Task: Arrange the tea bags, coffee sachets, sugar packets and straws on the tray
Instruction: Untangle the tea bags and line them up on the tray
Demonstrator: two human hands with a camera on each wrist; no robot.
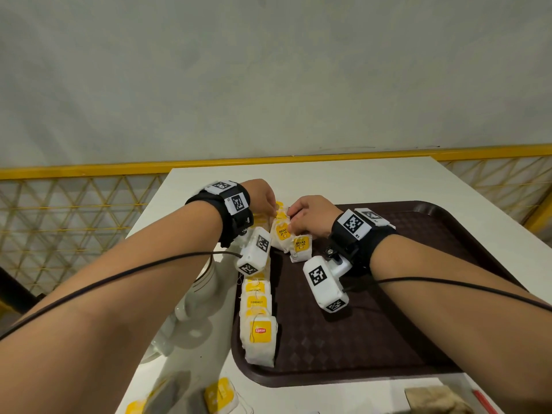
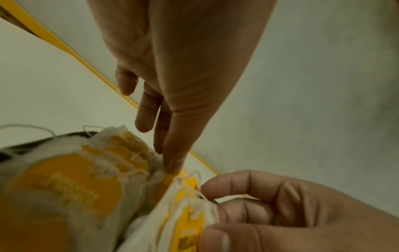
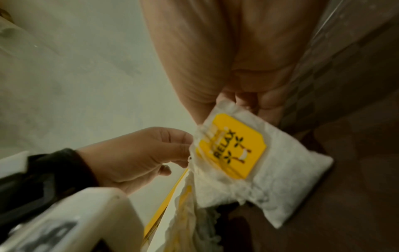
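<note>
L hand (image 2: 183,76) pinches tea bags (image 2: 121,153) edge; R hand (image 2: 291,213) pinches RELAX-tag bag (image 2: 187,226).

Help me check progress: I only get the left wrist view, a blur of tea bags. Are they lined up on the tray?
Observer: Yes, in the head view a row of tea bags runs along the tray's left edge, a Lipton tag nearest.
Operator: Any off it?
Observer: At least two loose bags lie on the table, near-left of the tray.
Operator: Anything out of line?
Observer: One RELAX bag lies flat on the tray just right of the row, by the right hand.
</note>
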